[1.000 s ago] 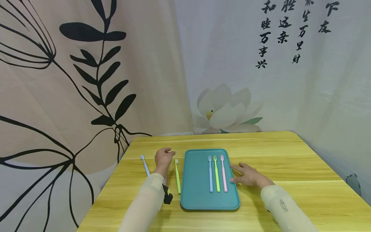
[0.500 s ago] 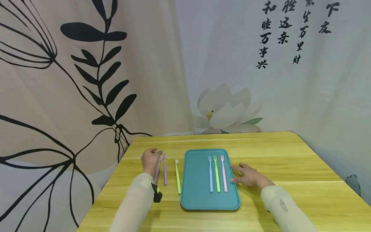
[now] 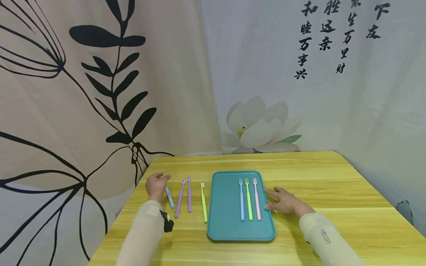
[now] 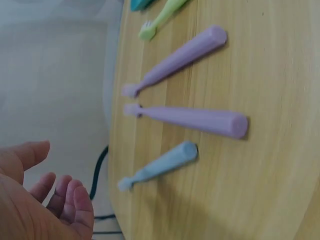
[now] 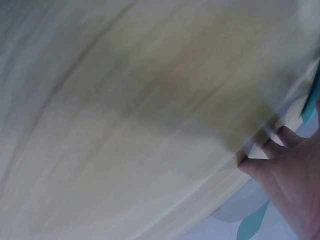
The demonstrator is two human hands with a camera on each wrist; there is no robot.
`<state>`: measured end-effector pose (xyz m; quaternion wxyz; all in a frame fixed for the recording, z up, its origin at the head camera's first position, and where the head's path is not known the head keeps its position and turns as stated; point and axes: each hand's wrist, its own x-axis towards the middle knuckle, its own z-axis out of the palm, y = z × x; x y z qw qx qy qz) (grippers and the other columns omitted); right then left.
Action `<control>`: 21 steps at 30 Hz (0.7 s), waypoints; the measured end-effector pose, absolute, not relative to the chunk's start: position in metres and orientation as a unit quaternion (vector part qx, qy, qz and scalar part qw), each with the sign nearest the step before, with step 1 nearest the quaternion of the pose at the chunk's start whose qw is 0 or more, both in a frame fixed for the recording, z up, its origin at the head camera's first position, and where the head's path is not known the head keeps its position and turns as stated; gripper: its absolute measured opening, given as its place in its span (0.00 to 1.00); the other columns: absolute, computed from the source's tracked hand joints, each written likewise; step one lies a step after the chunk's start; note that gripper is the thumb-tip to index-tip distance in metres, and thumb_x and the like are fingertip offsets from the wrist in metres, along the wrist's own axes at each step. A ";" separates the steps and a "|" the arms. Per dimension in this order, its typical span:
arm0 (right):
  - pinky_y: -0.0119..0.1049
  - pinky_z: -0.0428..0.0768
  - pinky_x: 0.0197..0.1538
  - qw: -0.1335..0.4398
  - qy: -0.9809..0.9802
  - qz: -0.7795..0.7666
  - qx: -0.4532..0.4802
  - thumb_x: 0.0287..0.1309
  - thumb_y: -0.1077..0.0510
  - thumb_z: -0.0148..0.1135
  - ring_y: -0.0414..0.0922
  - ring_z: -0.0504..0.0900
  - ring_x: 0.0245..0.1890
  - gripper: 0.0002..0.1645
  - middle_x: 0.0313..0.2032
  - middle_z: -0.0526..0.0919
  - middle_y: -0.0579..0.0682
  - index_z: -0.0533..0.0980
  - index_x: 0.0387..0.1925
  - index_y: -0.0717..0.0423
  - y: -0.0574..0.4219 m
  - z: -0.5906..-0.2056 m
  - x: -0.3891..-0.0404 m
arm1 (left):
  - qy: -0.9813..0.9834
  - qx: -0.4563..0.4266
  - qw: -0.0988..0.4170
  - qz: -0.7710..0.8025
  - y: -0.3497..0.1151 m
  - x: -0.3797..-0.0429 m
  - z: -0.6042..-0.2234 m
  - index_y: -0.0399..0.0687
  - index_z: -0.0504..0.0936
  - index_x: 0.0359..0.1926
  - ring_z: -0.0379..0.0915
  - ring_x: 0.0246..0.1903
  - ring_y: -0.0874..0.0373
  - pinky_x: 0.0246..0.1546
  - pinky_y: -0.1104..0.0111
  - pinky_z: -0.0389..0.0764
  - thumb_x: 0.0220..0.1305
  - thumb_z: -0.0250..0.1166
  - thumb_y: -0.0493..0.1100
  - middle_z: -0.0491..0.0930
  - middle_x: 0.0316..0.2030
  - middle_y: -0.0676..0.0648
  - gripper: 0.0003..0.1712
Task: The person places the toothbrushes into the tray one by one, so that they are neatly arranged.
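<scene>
1. Head view: black Chinese calligraphy point(image 3: 336, 33) on the curtain; the sleeve print is unreadable.
2. Left hand point(image 3: 155, 186), fingers relaxed and holding nothing, beside the blue toothbrush point(image 3: 169, 197) on the table point(image 3: 332, 184).
3. Right hand point(image 3: 286, 201) lies flat at the tray point(image 3: 223, 221), fingers straight.

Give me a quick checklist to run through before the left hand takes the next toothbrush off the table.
1. Left hand free, holding nothing: ok, fingers relaxed in the left wrist view.
2. Light blue plastic toothbrush lies apart from the two purple toothbrushes: ok.
3. Lime green toothbrush on the wooden table, outside the tray: ok.
4. Teal rectangular tray has bare room left of its three toothbrushes: ok.
5. Right hand steadying the tray: cannot tell, it lies flat at the rim.
</scene>
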<state>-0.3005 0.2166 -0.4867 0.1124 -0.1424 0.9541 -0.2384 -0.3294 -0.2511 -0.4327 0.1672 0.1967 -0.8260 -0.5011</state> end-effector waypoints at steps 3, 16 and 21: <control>0.75 0.51 0.63 0.113 0.954 -0.238 -0.141 0.61 0.35 0.62 0.75 0.54 0.67 0.47 0.70 0.52 0.75 0.61 0.74 0.51 0.216 -0.486 -0.300 | -0.817 0.202 0.166 -0.514 -0.258 -0.325 -0.433 0.31 0.76 0.60 0.68 0.57 0.36 0.57 0.48 0.72 0.65 0.65 0.42 0.73 0.59 0.30 0.26; 0.74 0.53 0.63 0.120 0.954 -0.240 -0.136 0.61 0.35 0.62 0.75 0.53 0.68 0.47 0.71 0.52 0.74 0.61 0.75 0.49 0.218 -0.485 -0.300 | -0.795 0.239 0.147 -0.538 -0.269 -0.321 -0.448 0.30 0.75 0.61 0.66 0.60 0.35 0.61 0.47 0.68 0.66 0.64 0.43 0.72 0.60 0.30 0.27; 0.74 0.53 0.63 0.118 0.954 -0.239 -0.141 0.62 0.35 0.62 0.75 0.53 0.68 0.47 0.71 0.52 0.74 0.61 0.75 0.50 0.217 -0.486 -0.300 | -0.787 0.263 0.145 -0.540 -0.271 -0.321 -0.457 0.31 0.76 0.60 0.67 0.60 0.35 0.62 0.48 0.68 0.65 0.64 0.44 0.73 0.60 0.30 0.27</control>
